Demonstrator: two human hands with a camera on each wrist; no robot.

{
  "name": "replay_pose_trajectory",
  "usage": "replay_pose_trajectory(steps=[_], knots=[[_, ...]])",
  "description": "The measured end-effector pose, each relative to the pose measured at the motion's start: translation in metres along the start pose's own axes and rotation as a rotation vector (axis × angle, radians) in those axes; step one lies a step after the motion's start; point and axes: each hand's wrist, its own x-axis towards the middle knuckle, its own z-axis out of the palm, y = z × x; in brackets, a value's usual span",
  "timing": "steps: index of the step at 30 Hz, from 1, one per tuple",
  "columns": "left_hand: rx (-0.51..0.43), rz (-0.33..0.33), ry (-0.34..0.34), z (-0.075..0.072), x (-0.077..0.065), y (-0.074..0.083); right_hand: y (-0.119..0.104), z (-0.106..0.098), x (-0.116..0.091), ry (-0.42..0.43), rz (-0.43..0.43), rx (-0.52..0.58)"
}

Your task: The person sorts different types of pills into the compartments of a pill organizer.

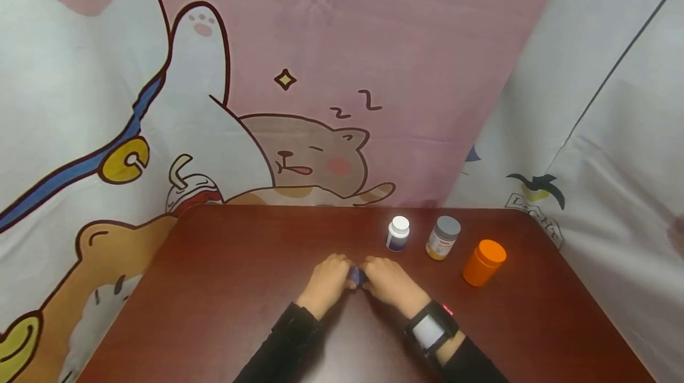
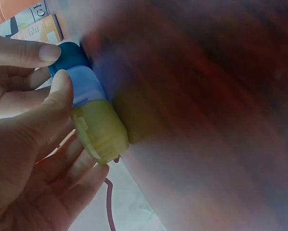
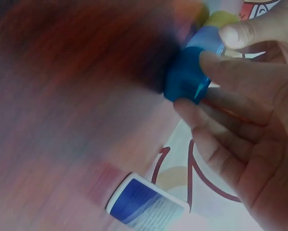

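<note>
A small container (image 1: pixel 355 277) with yellow, pale blue and dark blue sections lies sideways between the two hands, close over the table. My left hand (image 1: pixel 330 279) holds its yellow section (image 2: pixel 101 131), thumb up along the pale blue middle (image 2: pixel 86 85). At the other end, my right hand (image 1: pixel 389 281) pinches the dark blue section (image 3: pixel 186 74) between thumb and fingers. From the head view the hands hide most of the container. Nearest to the right hand beyond the grip stands a white bottle (image 1: pixel 398 233) with a dark blue label (image 3: pixel 137 204).
Right of the white bottle, a grey-lidded bottle (image 1: pixel 443 237) and an orange bottle (image 1: pixel 483 262) stand on the brown table (image 1: pixel 230 288). A printed cloth (image 1: pixel 417 74) hangs behind the table's far edge. The right wrist wears a black band (image 1: pixel 431 326).
</note>
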Motion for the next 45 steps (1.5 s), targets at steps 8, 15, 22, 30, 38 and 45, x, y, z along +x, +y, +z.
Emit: replay_pose_trajectory(steps=[8, 15, 22, 30, 38, 45], knots=[[-0.051, -0.026, -0.015, 0.002, -0.003, -0.005, 0.012, -0.004, 0.006, -0.088, -0.014, 0.07], [-0.072, -0.029, -0.03, 0.002, -0.001, -0.003, 0.023, -0.013, 0.011, -0.055, 0.027, 0.101], [-0.098, -0.036, -0.027, 0.004, 0.006, -0.002, 0.027, -0.012, 0.025, 0.078, 0.091, -0.045], [-0.11, -0.037, -0.007, 0.004, -0.001, -0.004, 0.022, 0.001, 0.035, 0.112, 0.101, -0.138], [-0.113, -0.055, -0.004, 0.005, -0.006, -0.005, 0.02, 0.01, 0.037, 0.127, 0.095, -0.156], [-0.035, -0.051, 0.004, 0.007, 0.0, 0.004, 0.022, 0.004, 0.036, 0.13, 0.093, -0.174]])
